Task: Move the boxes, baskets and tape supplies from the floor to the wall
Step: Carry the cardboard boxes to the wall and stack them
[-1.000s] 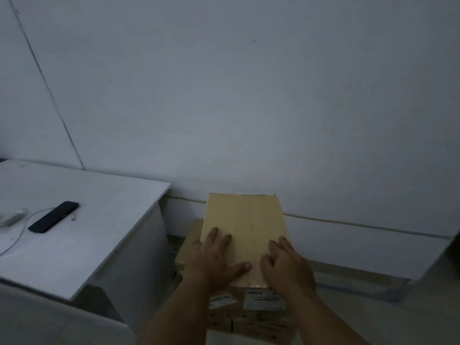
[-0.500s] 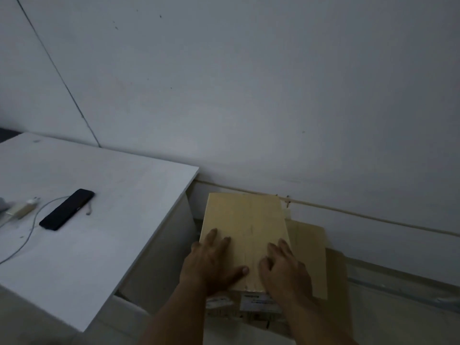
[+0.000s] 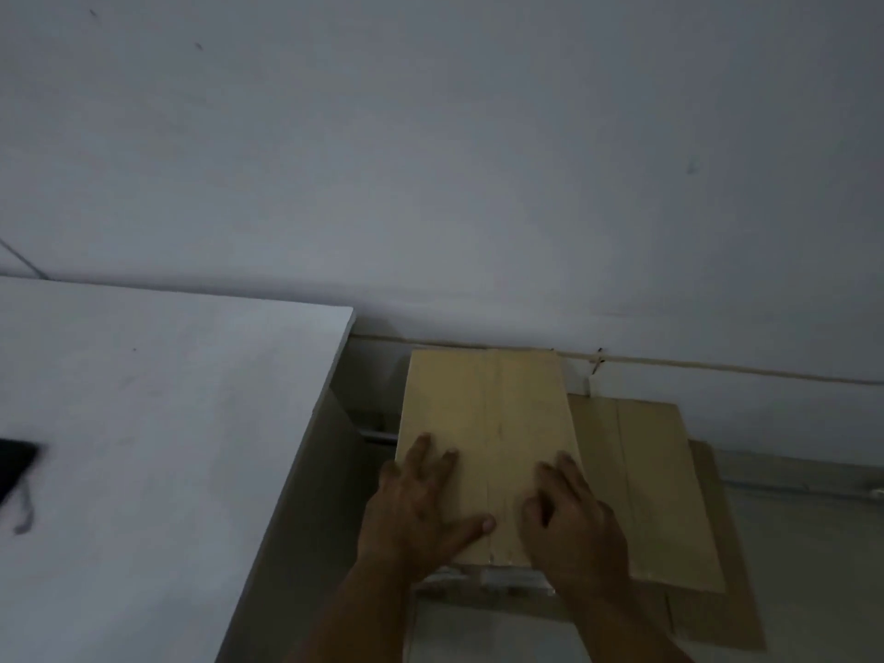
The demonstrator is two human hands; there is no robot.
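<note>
Low centre of the frame: left hand (image 3: 421,514) flat on the near left part of the top cardboard box (image 3: 488,423), fingers spread and extended, thumb stretched right along the lid towards the centre seam. Nothing clasped, palm only pressing down. Just right of it, right hand (image 3: 574,523) also on the lid, fingers loosely splayed and slightly bent, tips on the cardboard near the right edge; no grip around anything. Both hands apart, the lid's seam between them. Top box close to the wall (image 3: 478,160), far edge near the baseboard line. Lower right of it, a second box (image 3: 646,495), lower and partly covered by the first, with more flat cardboard (image 3: 727,567) beneath at the right. Left of the frame: white table (image 3: 167,447), a blurred dark object (image 3: 14,464) at its left edge.
</note>
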